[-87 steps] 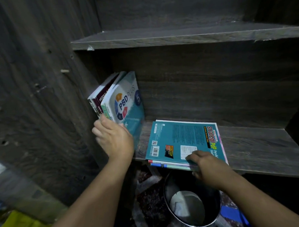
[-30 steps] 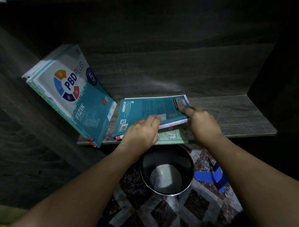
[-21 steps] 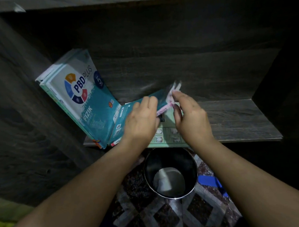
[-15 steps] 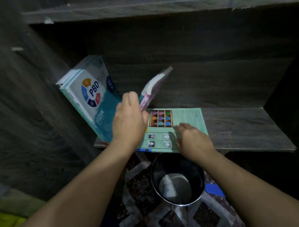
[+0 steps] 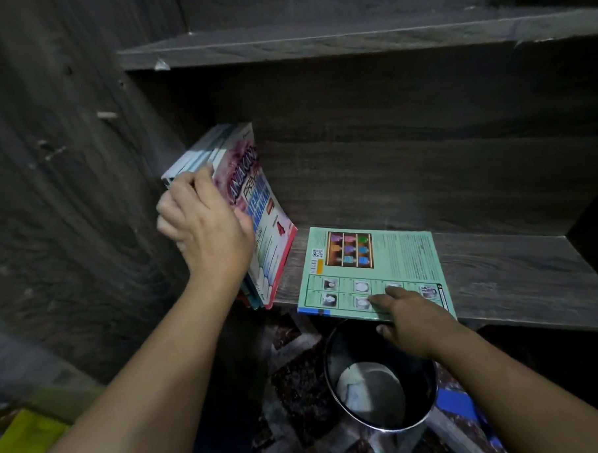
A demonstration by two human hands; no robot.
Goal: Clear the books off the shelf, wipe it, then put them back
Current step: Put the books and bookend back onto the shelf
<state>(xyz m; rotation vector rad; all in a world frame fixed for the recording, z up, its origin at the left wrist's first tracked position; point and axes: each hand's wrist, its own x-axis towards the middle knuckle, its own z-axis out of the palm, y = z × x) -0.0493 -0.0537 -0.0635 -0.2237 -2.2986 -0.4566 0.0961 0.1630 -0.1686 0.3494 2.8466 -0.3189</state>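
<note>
- At centre left, leaning books (image 5: 255, 207) are gripped by the left hand (image 5: 205, 230);
- the flat green book (image 5: 395, 256) on the shelf (image 5: 515, 275) is pinched at its near edge by the right hand (image 5: 408, 321).

1. A dark wood-grain side panel (image 5: 67, 202) is filling the left, 1 small peg (image 5: 107, 115) sticking out of it.
2. An upper board (image 5: 351, 39) is spanning the top above a matching back panel (image 5: 424, 152).
3. The shelf board (image 5: 515, 271) is stretching across the right, dimly lit.
4. Patterned floor tiles (image 5: 297, 380) are showing below, 1 round metal pot (image 5: 417, 389) standing on them.
5. A yellow patch (image 5: 22, 440) is showing at lower left.
</note>
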